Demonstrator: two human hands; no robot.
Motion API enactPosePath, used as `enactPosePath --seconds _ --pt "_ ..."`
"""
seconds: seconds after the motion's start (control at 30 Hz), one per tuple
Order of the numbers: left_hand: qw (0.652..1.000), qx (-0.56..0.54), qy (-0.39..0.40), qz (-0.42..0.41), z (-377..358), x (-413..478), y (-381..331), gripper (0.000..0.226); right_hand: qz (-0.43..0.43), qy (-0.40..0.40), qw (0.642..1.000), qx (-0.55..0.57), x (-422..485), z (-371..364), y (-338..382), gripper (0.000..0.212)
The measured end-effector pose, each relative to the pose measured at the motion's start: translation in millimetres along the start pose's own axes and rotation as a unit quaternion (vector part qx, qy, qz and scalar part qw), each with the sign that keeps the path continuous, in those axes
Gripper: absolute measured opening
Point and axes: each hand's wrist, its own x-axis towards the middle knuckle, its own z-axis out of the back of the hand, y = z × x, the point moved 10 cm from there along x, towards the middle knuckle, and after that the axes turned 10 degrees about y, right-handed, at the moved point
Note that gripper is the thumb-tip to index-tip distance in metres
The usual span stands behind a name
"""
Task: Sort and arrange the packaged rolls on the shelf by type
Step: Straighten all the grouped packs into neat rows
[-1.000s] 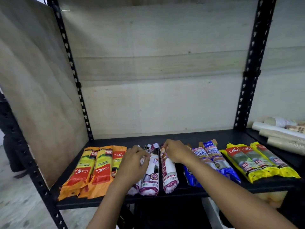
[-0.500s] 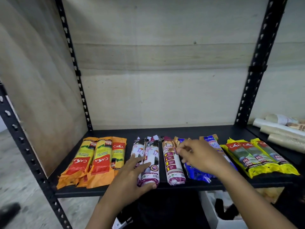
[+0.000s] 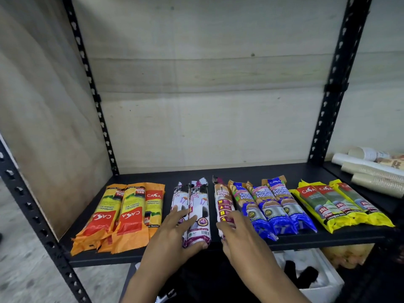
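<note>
On the black shelf [image 3: 240, 173] lie four groups of packaged rolls, side by side. Three orange packs [image 3: 129, 215] are at the left. Two white-and-purple draw-string rolls [image 3: 197, 200] lie together in the middle, and my left hand [image 3: 172, 239] rests on them with its thumb hooked around their near end. A third white-and-purple roll [image 3: 223, 200] lies a small gap to their right, its near end covered and held by my right hand [image 3: 242, 237]. Three blue packs [image 3: 269, 206] touch that roll, and three yellow packs [image 3: 336, 206] follow at the right.
Black perforated uprights [image 3: 334, 88] frame the bay, with wooden panels at the back and left. Stacks of paper cups [image 3: 371, 171] lie on the neighbouring shelf at the right. A white box [image 3: 323, 287] sits below the shelf's front edge.
My right hand has left the blue packs and come down onto the third white-and-purple roll. My left hand has shifted onto the pair's near end. The blue packs now lie straighter.
</note>
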Motion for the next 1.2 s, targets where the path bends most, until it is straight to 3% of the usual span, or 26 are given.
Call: enactPosePath --seconds 0.1,0.2,0.4,0.63,0.8,0.9,1.03,1.2 --pt "1.0 0.015 -0.013 -0.005 1.8 -0.5 -2.8 0.084 -0.018 -0.08 0.993 0.084 -10.0 10.3 -6.2 0.045" --pt "0.999 0.03 -0.013 -0.016 0.7 0.1 -7.4 0.085 -0.027 -0.099 0.989 0.108 -18.4 10.2 -5.4 0.059" --pt "0.998 0.049 0.031 -0.019 -9.2 -2.4 -6.5 0.083 -0.046 -0.053 0.997 0.037 -12.7 -18.1 -14.1 0.048" --pt "0.998 0.048 0.04 -0.015 -13.0 -2.0 -8.0 0.077 -0.065 0.012 0.998 -0.02 -2.0 -30.0 -9.7 0.073" --pt "0.999 0.028 0.017 -0.019 -14.6 -3.2 -4.5 0.075 -0.044 -0.019 0.998 0.033 -2.4 -19.0 -4.4 0.075" --pt "1.0 0.014 0.005 -0.017 -15.9 -4.0 -1.9 0.083 -0.008 0.014 0.997 0.075 2.0 -21.0 2.8 0.079" --pt "0.996 0.082 0.044 0.004 -22.6 2.2 -2.1 0.088 0.0 0.039 0.997 0.062 10.9 -26.8 7.7 0.083" --pt "0.997 0.055 0.052 -0.01 -21.5 6.7 -6.0 0.086 0.017 0.035 0.994 0.103 17.2 -38.1 8.7 0.077"
